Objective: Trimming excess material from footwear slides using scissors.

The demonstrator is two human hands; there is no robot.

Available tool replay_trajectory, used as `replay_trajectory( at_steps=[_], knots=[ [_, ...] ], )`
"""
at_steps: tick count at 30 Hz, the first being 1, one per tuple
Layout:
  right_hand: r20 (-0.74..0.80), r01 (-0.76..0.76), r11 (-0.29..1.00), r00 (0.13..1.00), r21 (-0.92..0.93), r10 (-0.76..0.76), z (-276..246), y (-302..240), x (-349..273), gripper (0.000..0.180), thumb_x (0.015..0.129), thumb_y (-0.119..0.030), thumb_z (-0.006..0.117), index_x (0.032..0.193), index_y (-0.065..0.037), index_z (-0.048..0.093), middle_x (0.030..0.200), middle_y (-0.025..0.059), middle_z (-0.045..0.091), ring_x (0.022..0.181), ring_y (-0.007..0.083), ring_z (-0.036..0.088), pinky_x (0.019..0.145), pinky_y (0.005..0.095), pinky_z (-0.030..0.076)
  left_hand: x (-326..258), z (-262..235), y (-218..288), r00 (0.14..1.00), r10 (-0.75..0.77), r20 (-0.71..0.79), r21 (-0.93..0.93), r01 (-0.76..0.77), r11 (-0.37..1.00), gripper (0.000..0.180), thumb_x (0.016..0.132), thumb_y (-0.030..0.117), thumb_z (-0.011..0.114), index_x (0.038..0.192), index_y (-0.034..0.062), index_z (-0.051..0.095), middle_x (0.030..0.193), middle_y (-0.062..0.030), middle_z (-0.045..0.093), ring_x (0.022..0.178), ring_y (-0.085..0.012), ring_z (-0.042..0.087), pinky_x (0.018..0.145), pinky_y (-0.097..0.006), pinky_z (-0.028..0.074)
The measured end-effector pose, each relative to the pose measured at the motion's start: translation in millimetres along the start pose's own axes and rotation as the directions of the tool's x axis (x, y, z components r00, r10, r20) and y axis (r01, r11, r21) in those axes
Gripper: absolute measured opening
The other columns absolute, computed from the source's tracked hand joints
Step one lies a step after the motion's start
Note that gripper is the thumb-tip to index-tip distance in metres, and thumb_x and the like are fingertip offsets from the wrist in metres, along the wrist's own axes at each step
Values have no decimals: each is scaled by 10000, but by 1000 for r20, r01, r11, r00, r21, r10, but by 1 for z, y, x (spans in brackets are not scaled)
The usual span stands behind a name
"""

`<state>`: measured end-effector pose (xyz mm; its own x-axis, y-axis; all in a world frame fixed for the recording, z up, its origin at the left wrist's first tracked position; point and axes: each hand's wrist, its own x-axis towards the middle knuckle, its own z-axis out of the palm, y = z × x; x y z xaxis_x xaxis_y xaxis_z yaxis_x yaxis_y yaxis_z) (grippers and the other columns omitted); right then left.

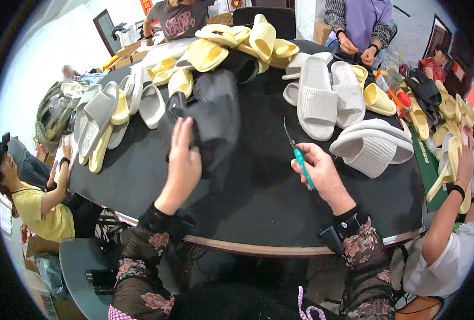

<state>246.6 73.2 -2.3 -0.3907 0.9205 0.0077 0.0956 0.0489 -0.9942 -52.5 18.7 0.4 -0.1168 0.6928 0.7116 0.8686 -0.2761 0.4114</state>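
My left hand has its fingers stretched out at the edge of black slippers that are smeared by motion. Whether it touches them I cannot tell. In my right hand is a green-handled tool with a thin, slightly curved metal tip, pointing up and away from me over the black table. Right of that hand, two light grey slippers lie stacked. Beyond it, a light grey slipper leans with its sole on the table.
Yellow slippers are heaped at the table's far side. Grey and yellow slippers stand in a row at the left. People sit or stand around: a yellow shirt at left, a purple top opposite, a white shirt at right.
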Motion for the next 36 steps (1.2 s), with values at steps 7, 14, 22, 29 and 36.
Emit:
replay_trajectory(
  at_steps=[7,14,22,29,36],
  knots=[
    [-24,-6,999,1000,32,7,0,6,-3,368,832,-159,677,1124,-2,516,760,4,585,609,44,495,517,197,407,-17,-33,66,900,-63,432,-245,184,952,477,791,-20,577,1254,-18,467,1168,-209,566,1103,-221,554,865,-303,455],
    [10,19,998,1000,-60,-19,2,2,1,385,823,-144,687,1128,11,511,785,26,606,675,59,537,572,219,446,32,-36,29,979,86,184,-58,-76,995,225,833,60,584,1044,-16,603,858,-132,650,742,-217,621,710,-296,488],
    [-22,224,971,974,-87,-226,-2,34,8,377,814,-100,688,1131,7,513,845,29,624,773,65,573,666,228,484,46,5,-12,906,98,413,-83,-70,994,311,826,210,612,1044,-12,596,958,-220,630,907,-384,602,774,-405,481],
    [32,195,978,981,-74,-193,2,27,0,352,832,-102,613,1133,44,506,915,118,675,836,151,656,761,280,508,47,-4,29,716,28,698,-145,103,984,361,814,210,641,1111,10,590,617,-110,564,568,-161,553,573,-307,455],
    [12,171,985,985,-2,-171,0,31,8,437,806,-161,701,1147,31,508,890,60,644,795,82,587,723,249,460,68,13,27,562,-8,827,-64,108,992,432,791,254,664,1124,-7,578,661,-114,592,577,-185,551,564,-323,443]
  ],
)
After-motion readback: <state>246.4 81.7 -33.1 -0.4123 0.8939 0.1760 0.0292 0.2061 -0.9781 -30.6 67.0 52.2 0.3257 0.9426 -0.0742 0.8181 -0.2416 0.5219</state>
